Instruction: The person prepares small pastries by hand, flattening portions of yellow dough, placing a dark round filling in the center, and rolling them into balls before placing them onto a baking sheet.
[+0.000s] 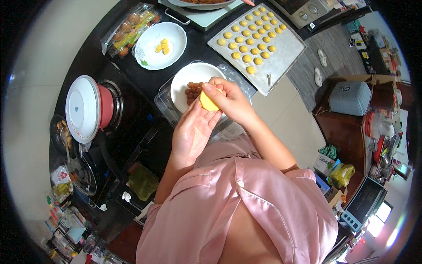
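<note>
Between my two hands is a flattened piece of yellow dough [209, 102]. My right hand [235, 102] pinches it from above, with thumb and fingers along its upper edge. My left hand [192, 132], palm up, holds it from below with the fingertips. Just beyond the dough stands a white bowl [178, 88] with several brown balls [192, 91] inside, partly hidden by my hands. Farther left, a white scalloped dish [172, 33] holds a few yellow dough lumps [163, 46]. A perforated metal tray [288, 48] bears rows of small yellow dough rounds [250, 42].
Under the bowl lies a clear plastic container [165, 97]. A red pot [106, 105] with a white lid [82, 109] is by the stove at left. Bagged food [132, 28] and a scale [210, 20] bearing a pan sit at the back. A small metal piece [269, 79] lies on the tray.
</note>
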Tool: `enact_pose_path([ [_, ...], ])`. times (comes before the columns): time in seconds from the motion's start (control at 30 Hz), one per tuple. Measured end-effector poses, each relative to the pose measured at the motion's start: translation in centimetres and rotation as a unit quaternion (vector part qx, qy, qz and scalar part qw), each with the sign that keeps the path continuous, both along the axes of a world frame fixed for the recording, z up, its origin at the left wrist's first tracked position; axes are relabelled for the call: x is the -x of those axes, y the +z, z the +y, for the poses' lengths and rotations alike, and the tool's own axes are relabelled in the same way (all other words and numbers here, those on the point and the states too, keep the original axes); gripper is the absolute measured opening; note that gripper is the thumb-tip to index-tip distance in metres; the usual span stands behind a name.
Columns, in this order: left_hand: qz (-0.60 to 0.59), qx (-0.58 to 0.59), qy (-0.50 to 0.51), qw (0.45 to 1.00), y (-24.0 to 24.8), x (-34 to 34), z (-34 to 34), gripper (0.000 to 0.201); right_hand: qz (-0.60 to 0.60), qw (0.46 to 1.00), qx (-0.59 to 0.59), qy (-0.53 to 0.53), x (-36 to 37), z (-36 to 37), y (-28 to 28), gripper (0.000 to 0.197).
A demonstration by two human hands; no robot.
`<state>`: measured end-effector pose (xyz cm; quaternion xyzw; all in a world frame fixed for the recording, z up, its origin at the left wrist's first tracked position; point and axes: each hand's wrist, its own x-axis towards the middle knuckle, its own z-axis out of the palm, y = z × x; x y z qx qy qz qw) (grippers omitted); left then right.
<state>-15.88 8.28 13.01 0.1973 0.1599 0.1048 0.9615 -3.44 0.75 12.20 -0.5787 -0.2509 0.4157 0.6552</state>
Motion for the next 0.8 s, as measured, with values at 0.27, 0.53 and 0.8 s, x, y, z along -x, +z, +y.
enact_pose_path([
  [0.27,0.000,0.033,0.007,0.999,-0.5,0.3,0.2,0.047,0.005,1.000,0.009,0.009,0.1,0.0,-0.3,0.024],
  [0.53,-0.016,0.075,0.013,0.997,-1.3,0.9,0.5,0.045,-0.089,0.996,-0.012,0.008,0.6,-0.2,-1.0,0.021],
  [0.8,-0.048,0.122,0.029,0.991,-2.2,1.2,1.2,0.044,-0.032,0.999,0.014,0.014,0.0,-0.1,-1.7,0.030],
])
